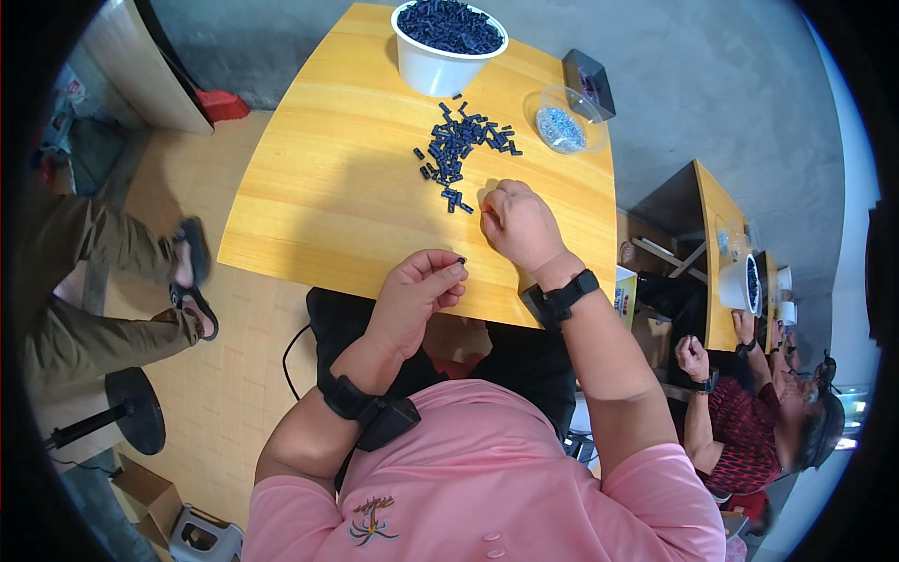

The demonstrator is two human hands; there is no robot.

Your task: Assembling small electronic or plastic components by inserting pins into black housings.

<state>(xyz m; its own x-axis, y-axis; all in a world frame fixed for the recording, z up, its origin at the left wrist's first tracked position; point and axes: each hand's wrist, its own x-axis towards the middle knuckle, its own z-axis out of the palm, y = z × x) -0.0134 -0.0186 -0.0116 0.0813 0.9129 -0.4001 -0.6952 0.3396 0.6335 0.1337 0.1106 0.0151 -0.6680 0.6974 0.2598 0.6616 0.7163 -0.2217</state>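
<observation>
Over the near edge of the wooden table (309,178), my left hand (417,292) pinches a small black plastic piece (461,261) between thumb and fingertips; only its end shows. To the right and slightly farther in, my right hand (521,225) rests on the tabletop with its fingers curled closed. Whatever those fingers may hold is hidden. Just beyond both hands spreads a loose pile of short black plastic pieces (454,150), its nearest ones lying left of my right hand.
A white bucket (438,73) heaped with black pieces stands at the far edge. Far right are a clear plastic bowl (594,139) of small silvery parts (560,129) and a dark box (601,92). Another person (749,436) sits at a table on the right; someone's legs (112,272) show left.
</observation>
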